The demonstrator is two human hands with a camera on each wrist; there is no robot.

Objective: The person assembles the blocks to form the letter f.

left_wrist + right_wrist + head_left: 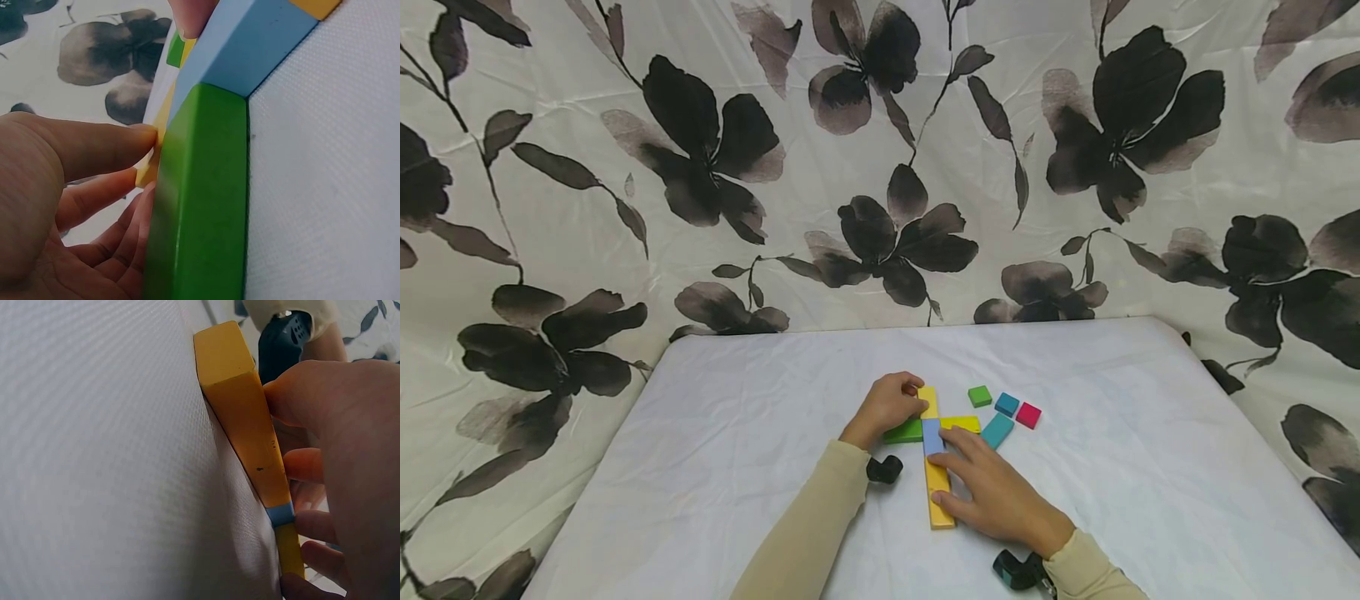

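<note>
left hand (pixel 883 408): qty 1; fingers bent, gap narrow, thumb & fingertips pinching far yellow blk (pixel 928 404) at far end of column.

right hand (pixel 996 492): qty 1; partly open, fingers spread & slightly bent, tips resting on blue blk (pixel 931 433) & amber blk (pixel 940 515); not closed round either.

column, flat on worktop (pixel 737 500), far to near: far yellow blk, blue blk, amber blk, end to end.

side arms, qty 2: long green blk (pixel 906 432), left of blue blk & touching it; right yellow blk (pixel 964 423), right of blue blk, nr its far end.

loose pcs, qty 4, right of column: teal blk (pixel 997 431), set at angle just beside right yellow blk; small blue blk (pixel 1007 404), just far of teal; red blk (pixel 1028 415), immed. right of small blue; small green blk (pixel 980 396), a bit apart, far & left of small blue.

misc.: left sleeve (pixel 812 525) & right sleeve (pixel 1090 567), beige; left wrist cam (pixel 884 469) & right wrist cam (pixel 1018 571), dark; worktop cover white; backdrop (pixel 1015 108) pale fabric w/ dark floral print.
</note>
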